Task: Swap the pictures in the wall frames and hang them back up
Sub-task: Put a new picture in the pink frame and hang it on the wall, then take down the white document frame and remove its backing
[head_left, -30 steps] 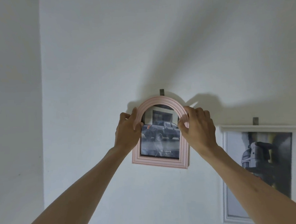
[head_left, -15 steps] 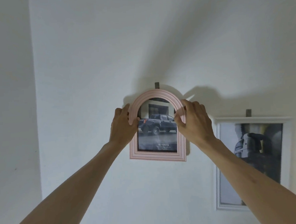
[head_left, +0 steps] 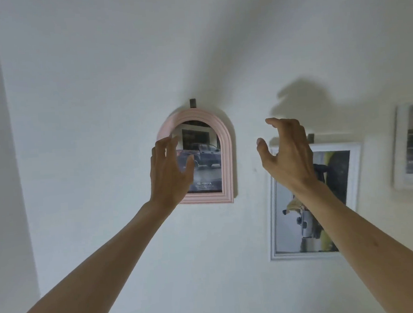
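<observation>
The pink arched frame is hanging on the white wall, its top sitting just under a small dark hook. It is showing a photograph of a dark pickup truck with a Toyota caption beneath. The frame is hanging roughly upright.

The left hand is hovering in front of the frame's left side, fingers spread and relaxed, gripping nothing; whether any fingertip is touching the frame cannot be told. The right hand is raised to the right of the pink frame, clear of it, fingers loosely curved and holding nothing. It is overlapping the upper left corner of a white rectangular frame.

That white frame is hanging lower and to the right of the pink one, under its own dark hook, and is displaying a picture of a vehicle and a figure; the right forearm is covering part of it. A third white frame is showing at the right edge, cut off by the border and blurred. Shadows of the hands are falling on the wall above the white frame.
</observation>
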